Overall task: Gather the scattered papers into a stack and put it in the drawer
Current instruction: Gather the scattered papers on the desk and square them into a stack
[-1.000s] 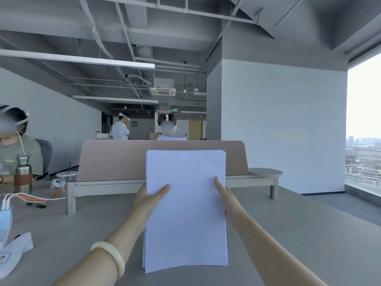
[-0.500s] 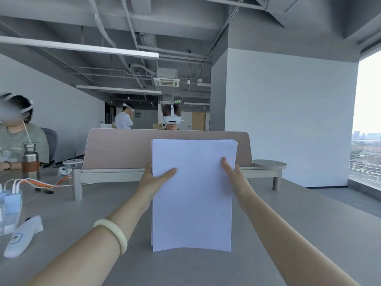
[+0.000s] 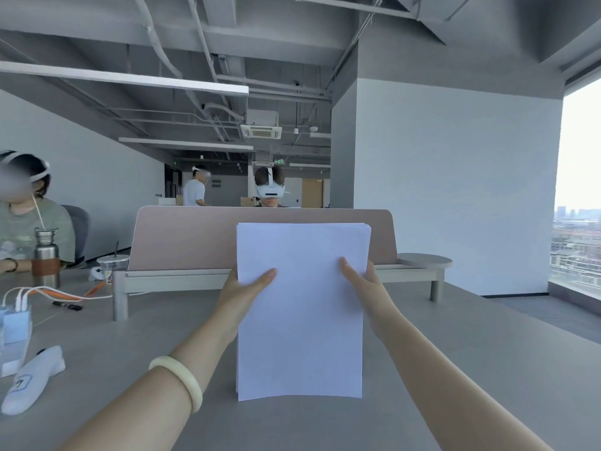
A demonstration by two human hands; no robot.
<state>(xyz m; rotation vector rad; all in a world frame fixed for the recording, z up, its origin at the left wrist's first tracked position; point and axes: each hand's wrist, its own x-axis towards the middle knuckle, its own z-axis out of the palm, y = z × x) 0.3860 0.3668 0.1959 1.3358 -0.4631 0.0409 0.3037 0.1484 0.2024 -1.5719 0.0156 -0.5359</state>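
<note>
A stack of white papers (image 3: 300,323) stands upright in front of me, its bottom edge resting on the grey table (image 3: 455,369). My left hand (image 3: 242,289) grips the stack's left edge, thumb on the front sheet. My right hand (image 3: 366,284) grips the right edge in the same way. The sheets' top edges are slightly uneven at the right corner. A pale bangle sits on my left wrist. No drawer is in view.
A pink desk divider on a low shelf (image 3: 260,242) stands behind the stack. At the left are a steel bottle (image 3: 46,258), a plastic cup (image 3: 112,266), chargers with cables (image 3: 16,317) and a white device (image 3: 32,379). A person sits at the left; others are beyond the divider.
The stack has been raised from leaning toward me to standing upright on its bottom edge. Both hands stayed on its side edges. My view tilted up slightly.
</note>
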